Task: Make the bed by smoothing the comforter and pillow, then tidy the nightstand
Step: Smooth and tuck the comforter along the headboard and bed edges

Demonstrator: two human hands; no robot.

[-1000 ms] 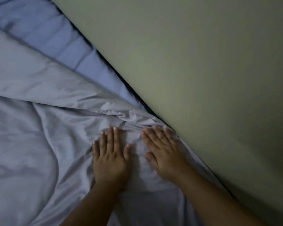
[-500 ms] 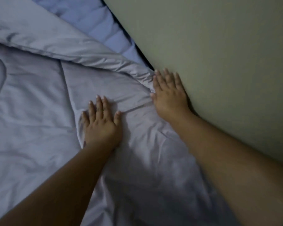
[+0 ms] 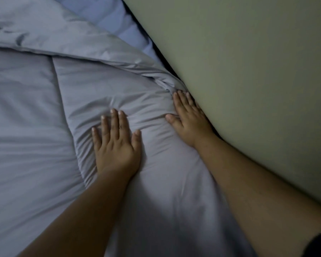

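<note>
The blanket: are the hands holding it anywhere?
Nothing is held. The left hand and right hand press flat on the comforter, fingers straight, the right one beside the wall.

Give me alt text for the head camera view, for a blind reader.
A left hand and right hand press flat on a grey comforter; the right lies along a pale wall, where the fabric bunches. A blue sheet shows beyond.

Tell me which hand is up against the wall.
The right hand: it presses flat on the comforter with its outer edge along the wall. The left hand lies flat farther in on the comforter, clear of the wall.
</note>
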